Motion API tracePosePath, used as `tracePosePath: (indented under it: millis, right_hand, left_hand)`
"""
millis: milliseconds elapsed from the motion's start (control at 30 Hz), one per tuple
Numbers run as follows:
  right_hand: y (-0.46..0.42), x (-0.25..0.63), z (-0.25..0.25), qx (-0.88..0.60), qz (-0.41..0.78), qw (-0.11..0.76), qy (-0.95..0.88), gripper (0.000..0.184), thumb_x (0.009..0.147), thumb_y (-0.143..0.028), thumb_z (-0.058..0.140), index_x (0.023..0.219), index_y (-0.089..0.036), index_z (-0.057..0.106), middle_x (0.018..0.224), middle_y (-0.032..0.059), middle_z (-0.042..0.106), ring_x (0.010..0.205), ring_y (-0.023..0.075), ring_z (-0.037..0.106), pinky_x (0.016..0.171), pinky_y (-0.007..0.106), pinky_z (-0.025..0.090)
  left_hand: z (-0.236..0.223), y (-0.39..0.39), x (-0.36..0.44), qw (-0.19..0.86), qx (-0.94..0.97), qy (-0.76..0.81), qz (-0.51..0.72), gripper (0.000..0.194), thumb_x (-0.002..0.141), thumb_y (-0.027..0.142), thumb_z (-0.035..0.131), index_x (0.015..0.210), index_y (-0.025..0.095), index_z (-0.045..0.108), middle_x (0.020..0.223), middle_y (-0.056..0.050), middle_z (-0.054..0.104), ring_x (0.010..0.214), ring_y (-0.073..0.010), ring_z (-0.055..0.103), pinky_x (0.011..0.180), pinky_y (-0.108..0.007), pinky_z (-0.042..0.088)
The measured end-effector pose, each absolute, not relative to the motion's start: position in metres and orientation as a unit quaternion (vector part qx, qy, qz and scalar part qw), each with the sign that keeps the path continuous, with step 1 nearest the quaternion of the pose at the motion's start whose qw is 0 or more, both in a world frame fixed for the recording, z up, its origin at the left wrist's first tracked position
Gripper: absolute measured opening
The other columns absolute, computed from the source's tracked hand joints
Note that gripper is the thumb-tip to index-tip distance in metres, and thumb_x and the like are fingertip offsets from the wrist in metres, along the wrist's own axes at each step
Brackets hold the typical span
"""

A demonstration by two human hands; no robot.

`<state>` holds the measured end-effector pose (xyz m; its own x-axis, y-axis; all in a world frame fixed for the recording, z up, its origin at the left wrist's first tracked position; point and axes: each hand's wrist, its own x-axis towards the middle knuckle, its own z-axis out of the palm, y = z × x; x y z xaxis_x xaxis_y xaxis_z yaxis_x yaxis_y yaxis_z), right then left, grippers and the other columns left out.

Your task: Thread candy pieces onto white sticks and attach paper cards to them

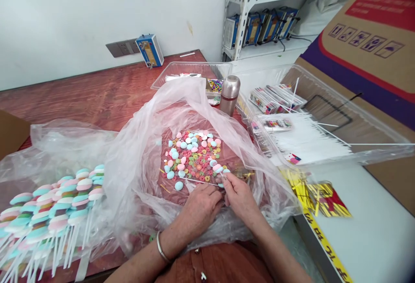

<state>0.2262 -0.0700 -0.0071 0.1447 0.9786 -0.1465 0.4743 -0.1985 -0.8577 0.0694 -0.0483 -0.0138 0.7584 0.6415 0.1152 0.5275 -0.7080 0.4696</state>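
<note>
The thin white stick [198,181] lies low in the middle of the frame, one end going in by the fingers. The left hand [201,203] is curled, and I can't tell if it grips the stick. The right hand [239,194] has its thumb and finger pinched, but what's between them is too small to see. Push too hard and a soft sweet might squash or split. A bump could send the loose blue sweet [179,185] rolling. Past the hands, the floppy clear plastic bag [129,144] might get snagged by a sleeve or wrist and spill the ring sweets [198,167]. Its folds blur what's under them. Farther up, the flask [229,94] partly hides a tray [162,75], and the cardboard box [356,27] is cut off at the right edge.
</note>
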Motion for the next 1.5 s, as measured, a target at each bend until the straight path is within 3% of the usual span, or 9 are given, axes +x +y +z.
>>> tracePosePath:
  millis: [167, 367, 467, 567, 733, 933, 1067, 1200, 1500]
  right_hand:
    - [-0.072, 0.248, -0.006, -0.735, 0.317, 0.345, -0.491, 0.032, 0.094, -0.037, 0.038, 0.089, -0.019, 0.063, 0.056, -0.0009, 0.057, 0.058, 0.0187, 0.055, 0.058, 0.027, 0.039]
    - [-0.104, 0.252, 0.009, -0.706, 0.383, 0.376, -0.463, 0.035, 0.094, -0.045, 0.04, 0.097, -0.02, 0.064, 0.049, -0.0059, 0.05, 0.047, 0.0153, 0.05, 0.051, 0.025, 0.037]
    - [-0.12, 0.248, 0.006, -0.699, 0.429, 0.364, -0.442, 0.035, 0.095, -0.046, 0.039, 0.097, -0.02, 0.063, 0.052, -0.0055, 0.055, 0.043, 0.0142, 0.05, 0.048, 0.025, 0.038]
    - [-0.132, 0.247, -0.002, -0.726, 0.427, 0.344, -0.416, 0.036, 0.093, -0.047, 0.038, 0.092, -0.02, 0.062, 0.059, -0.0026, 0.062, 0.042, 0.0143, 0.052, 0.047, 0.026, 0.04]
    - [-0.143, 0.249, -0.007, -0.777, 0.38, 0.314, -0.392, 0.045, 0.092, -0.05, 0.036, 0.093, -0.019, 0.068, 0.045, -0.003, 0.054, 0.046, 0.0192, 0.055, 0.053, 0.029, 0.043]
    - [-0.144, 0.247, -0.007, -0.774, 0.334, 0.302, -0.445, 0.044, 0.093, -0.045, 0.034, 0.097, -0.017, 0.069, 0.041, -0.0032, 0.051, 0.045, 0.0197, 0.051, 0.052, 0.029, 0.04]
    - [-0.151, 0.245, -0.003, -0.743, 0.304, 0.331, -0.495, 0.038, 0.094, -0.04, 0.037, 0.093, -0.018, 0.068, 0.062, 0.0032, 0.066, 0.065, 0.0211, 0.063, 0.061, 0.028, 0.046]
    - [-0.167, 0.241, 0.001, -0.725, 0.244, 0.34, -0.547, 0.035, 0.096, -0.033, 0.037, 0.104, -0.018, 0.068, 0.098, 0.0088, 0.073, 0.087, 0.0214, 0.067, 0.073, 0.028, 0.049]
    - [-0.174, 0.23, -0.004, -0.731, 0.157, 0.213, -0.63, 0.034, 0.099, -0.029, 0.034, 0.103, -0.022, 0.067, 0.092, 0.0062, 0.072, 0.075, 0.0216, 0.07, 0.064, 0.029, 0.05]
  left_hand:
    - [-0.009, -0.056, 0.051, 0.248, 0.902, 0.327, 0.133, 0.007, 0.089, 0.016, 0.059, 0.093, 0.018, 0.064, 0.09, -0.005, 0.066, 0.09, -0.0207, 0.061, 0.084, -0.036, 0.051]
    - [-0.009, -0.062, 0.04, 0.243, 0.905, 0.3, 0.178, 0.014, 0.093, 0.016, 0.053, 0.092, 0.018, 0.067, 0.099, -0.007, 0.069, 0.098, -0.0198, 0.062, 0.093, -0.038, 0.05]
    - [-0.01, -0.063, 0.04, 0.225, 0.911, 0.295, 0.181, 0.013, 0.092, 0.015, 0.055, 0.097, 0.018, 0.066, 0.103, -0.007, 0.069, 0.103, -0.0211, 0.061, 0.099, -0.041, 0.047]
    - [-0.012, -0.063, 0.04, 0.213, 0.913, 0.304, 0.17, 0.01, 0.091, 0.016, 0.057, 0.097, 0.018, 0.065, 0.098, -0.006, 0.069, 0.1, -0.022, 0.061, 0.095, -0.041, 0.048]
    - [-0.014, -0.066, 0.042, 0.187, 0.915, 0.319, 0.164, 0.011, 0.093, 0.02, 0.055, 0.089, 0.017, 0.064, 0.088, -0.006, 0.066, 0.089, -0.0213, 0.06, 0.085, -0.039, 0.05]
    - [-0.012, -0.066, 0.061, 0.155, 0.935, 0.281, 0.151, 0.019, 0.097, 0.02, 0.049, 0.106, 0.019, 0.065, 0.095, -0.007, 0.066, 0.092, -0.0212, 0.06, 0.085, -0.038, 0.049]
    - [-0.018, -0.06, 0.077, 0.19, 0.933, 0.281, 0.124, 0.014, 0.093, 0.017, 0.055, 0.101, 0.019, 0.066, 0.094, -0.006, 0.067, 0.094, -0.0221, 0.062, 0.086, -0.037, 0.05]
    - [-0.022, -0.054, 0.077, 0.27, 0.872, 0.342, 0.224, 0.012, 0.09, 0.015, 0.058, 0.099, 0.018, 0.065, 0.098, -0.007, 0.069, 0.095, -0.0207, 0.064, 0.086, -0.035, 0.051]
    - [-0.012, -0.052, 0.073, 0.469, 0.702, 0.431, 0.32, 0.016, 0.083, 0.016, 0.064, 0.099, 0.018, 0.065, 0.085, -0.003, 0.07, 0.075, -0.0146, 0.065, 0.07, -0.027, 0.051]
